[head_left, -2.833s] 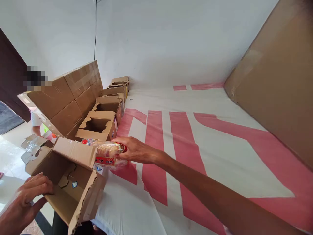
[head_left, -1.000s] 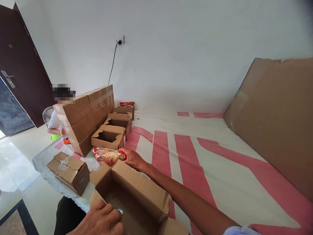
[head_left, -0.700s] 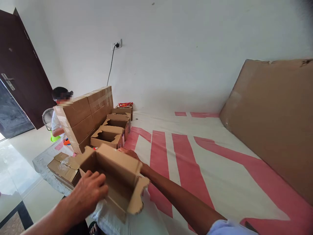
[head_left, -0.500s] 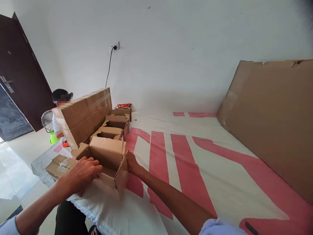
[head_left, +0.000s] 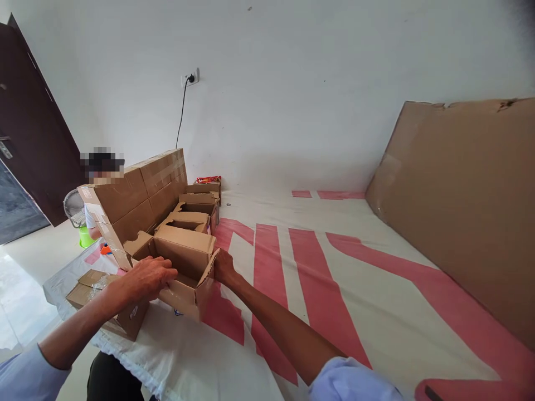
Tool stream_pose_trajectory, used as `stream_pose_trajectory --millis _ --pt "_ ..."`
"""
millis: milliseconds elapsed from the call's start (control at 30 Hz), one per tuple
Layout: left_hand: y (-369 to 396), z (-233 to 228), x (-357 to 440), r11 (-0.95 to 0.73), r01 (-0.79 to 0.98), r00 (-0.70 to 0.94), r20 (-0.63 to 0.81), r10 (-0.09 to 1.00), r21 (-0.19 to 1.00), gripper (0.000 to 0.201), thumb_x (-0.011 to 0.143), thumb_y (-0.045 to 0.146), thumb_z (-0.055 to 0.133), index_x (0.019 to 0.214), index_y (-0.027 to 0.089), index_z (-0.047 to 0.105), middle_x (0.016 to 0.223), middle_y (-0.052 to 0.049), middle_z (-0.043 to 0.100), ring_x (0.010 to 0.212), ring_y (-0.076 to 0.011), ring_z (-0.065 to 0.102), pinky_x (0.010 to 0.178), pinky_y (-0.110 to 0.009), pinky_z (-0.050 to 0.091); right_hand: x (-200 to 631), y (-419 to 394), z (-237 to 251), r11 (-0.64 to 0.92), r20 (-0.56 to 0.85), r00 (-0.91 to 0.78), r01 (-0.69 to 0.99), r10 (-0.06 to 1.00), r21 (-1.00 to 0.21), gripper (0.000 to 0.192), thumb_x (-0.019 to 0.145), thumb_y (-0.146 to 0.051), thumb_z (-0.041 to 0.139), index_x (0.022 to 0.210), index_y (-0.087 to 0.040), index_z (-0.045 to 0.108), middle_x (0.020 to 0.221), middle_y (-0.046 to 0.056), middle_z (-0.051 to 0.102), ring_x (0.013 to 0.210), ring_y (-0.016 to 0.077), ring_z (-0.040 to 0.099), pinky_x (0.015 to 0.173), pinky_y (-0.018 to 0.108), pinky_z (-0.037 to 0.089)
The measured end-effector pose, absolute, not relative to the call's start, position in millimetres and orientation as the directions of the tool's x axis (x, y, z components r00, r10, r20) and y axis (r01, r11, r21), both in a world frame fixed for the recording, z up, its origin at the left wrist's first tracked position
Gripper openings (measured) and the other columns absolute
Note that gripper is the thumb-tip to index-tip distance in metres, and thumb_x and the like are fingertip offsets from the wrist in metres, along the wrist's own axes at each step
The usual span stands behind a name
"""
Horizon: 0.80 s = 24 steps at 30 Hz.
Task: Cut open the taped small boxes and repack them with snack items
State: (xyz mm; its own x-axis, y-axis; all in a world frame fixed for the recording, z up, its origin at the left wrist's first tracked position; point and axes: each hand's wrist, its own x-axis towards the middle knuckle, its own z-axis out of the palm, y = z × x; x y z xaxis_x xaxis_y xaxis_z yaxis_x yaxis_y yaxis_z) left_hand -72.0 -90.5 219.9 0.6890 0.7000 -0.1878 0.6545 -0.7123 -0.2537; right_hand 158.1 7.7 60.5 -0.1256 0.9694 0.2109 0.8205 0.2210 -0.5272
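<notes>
An open cardboard box (head_left: 178, 301) stands near the table's left edge, with its flap folded up at the back. My left hand (head_left: 152, 277) curls over the box's near-left wall, fingers closed on the rim. On the opposite side my right hand (head_left: 223, 267) grips the right wall; part of its fingers is hidden behind the cardboard. Below my left forearm lies a smaller cardboard box (head_left: 129, 322) with clear tape on top. Other open cardboard boxes (head_left: 190, 221) stand in a row behind the held one.
Large taped cartons (head_left: 129, 195) flank the row on the left, with a person (head_left: 92, 223) and a fan (head_left: 74, 209) beyond. A big cardboard sheet (head_left: 460, 206) leans at the right. A red packet (head_left: 208, 180) lies on the farthest box. White-and-red cloth (head_left: 313, 278) covers the table.
The held box has moved slightly away from me, toward the row, and its blurred front is now sharp. More of the smaller taped box shows. Both hands keep their hold.
</notes>
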Motion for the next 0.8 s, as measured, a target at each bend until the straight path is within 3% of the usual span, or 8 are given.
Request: stream_pose_trajectory --millis 100,333,700,800 --pt "-72 208 -78 -0.678 0.674 0.662 -0.168 0.730 -0.293 0.021 0.091 0.000 0.058 0.090 0.020 0.064 0.097 -0.006 0.067 0.090 -0.0234 0.063 0.075 -0.034 0.045 164 16 72 0.151 0.217 -0.040 0.840 0.975 -0.522 0.033 0.092 -0.023 0.065 0.124 -0.024 0.072 0.113 0.013 0.080 0.103 0.0283 0.073 0.077 0.033 0.046" --pt "-27 183 -79 -0.670 0.687 0.665 -0.126 0.736 -0.282 0.014 0.094 0.007 0.060 0.095 0.020 0.064 0.104 -0.008 0.067 0.100 -0.0244 0.065 0.085 -0.035 0.051 172 51 88 0.089 0.216 0.028 0.856 0.976 -0.510 0.026 0.098 -0.031 0.060 0.120 -0.024 0.072 0.111 0.013 0.080 0.103 0.0268 0.073 0.075 0.031 0.043" --pt "30 149 -65 -0.614 0.726 0.598 -0.157 0.786 -0.308 0.025 0.093 0.005 0.055 0.105 0.022 0.070 0.112 -0.011 0.070 0.109 -0.0279 0.068 0.085 -0.036 0.052 172 93 71 0.130 0.188 -0.038 0.850 0.981 -0.510 0.029 0.093 -0.021 0.066 0.122 -0.021 0.067 0.117 0.016 0.076 0.108 0.0306 0.071 0.081 0.033 0.043" --pt "35 145 -67 -0.588 0.745 0.567 -0.164 0.807 -0.315 0.028 0.092 0.004 0.054 0.106 0.022 0.071 0.112 -0.010 0.072 0.109 -0.0267 0.069 0.083 -0.034 0.053 177 96 69 0.177 0.191 -0.084 0.818 0.978 -0.548 0.042 0.091 -0.022 0.068 0.132 -0.020 0.063 0.124 0.014 0.076 0.112 0.0282 0.069 0.085 0.032 0.045"
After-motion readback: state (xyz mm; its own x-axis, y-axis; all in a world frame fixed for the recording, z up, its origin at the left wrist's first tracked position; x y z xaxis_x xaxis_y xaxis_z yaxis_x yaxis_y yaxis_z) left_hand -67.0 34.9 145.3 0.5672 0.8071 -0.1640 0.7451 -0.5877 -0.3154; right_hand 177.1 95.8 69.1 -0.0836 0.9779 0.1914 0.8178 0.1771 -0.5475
